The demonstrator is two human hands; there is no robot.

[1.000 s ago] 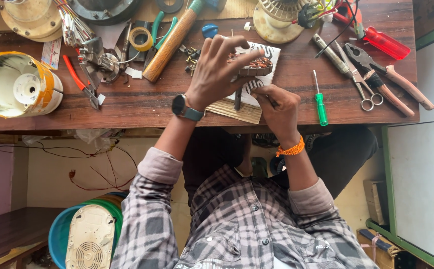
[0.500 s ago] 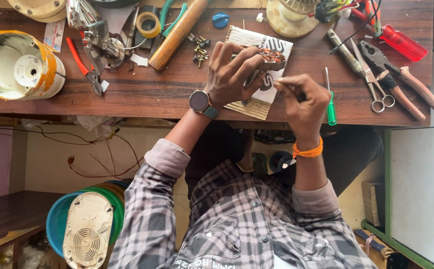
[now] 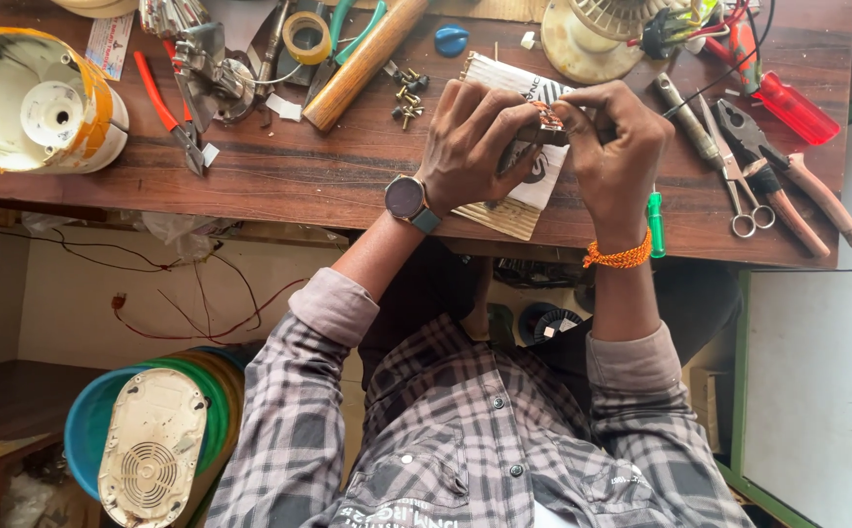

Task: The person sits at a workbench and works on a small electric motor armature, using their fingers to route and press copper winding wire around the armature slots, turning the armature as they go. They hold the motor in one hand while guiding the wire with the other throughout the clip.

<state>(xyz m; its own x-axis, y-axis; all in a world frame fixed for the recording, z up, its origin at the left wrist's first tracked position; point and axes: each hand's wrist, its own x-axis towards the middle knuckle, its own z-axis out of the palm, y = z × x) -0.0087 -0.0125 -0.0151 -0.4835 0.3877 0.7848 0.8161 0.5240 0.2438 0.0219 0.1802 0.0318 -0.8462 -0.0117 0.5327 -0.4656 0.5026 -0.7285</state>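
Pinching a small copper-wound part (image 3: 546, 119) between both hands above a ribbed card (image 3: 504, 200) at the bench's near edge. Left hand (image 3: 470, 132) closed around the part's dark body from the left, apparently to steady it; right hand (image 3: 614, 147) closed too, thumb and forefinger nipped on the coppery end, a grip suited to fine work on the winding. Whether a tool sits inside the right fist: cannot tell. Card lying flat under the hands, probably as a work mat.

Around:
- Green screwdriver (image 3: 655, 210), just right of the right wrist, partly hidden by it.
- Scissors (image 3: 729, 181) and pliers (image 3: 793, 176), further right, handles toward the near edge, within reach.
- Red tool (image 3: 788, 98), far right corner, beside a cream fan motor (image 3: 592, 34) with coloured wires.
- Loose screws (image 3: 404, 93), just left of the left hand, near enough to be brushed.
- Wooden handle (image 3: 362, 59), slanting across the bench, with a tape roll (image 3: 307, 37) beside it.
- Red-handled cutters (image 3: 167, 108) amid metal scraps, well left.
- Cream and yellow housing (image 3: 30, 98), far left, open side up.
- Blue cap (image 3: 450, 39), by the far edge.
- Watch (image 3: 406, 198) on the left wrist; orange thread (image 3: 622, 257) on the right.
- Below the bench: stacked basins (image 3: 84, 430) holding a cream grille cover (image 3: 152, 445), and loose red wires (image 3: 201, 313) along the wall.

Nothing lying between the hands and the part; clutter confined to the sides and far edge.
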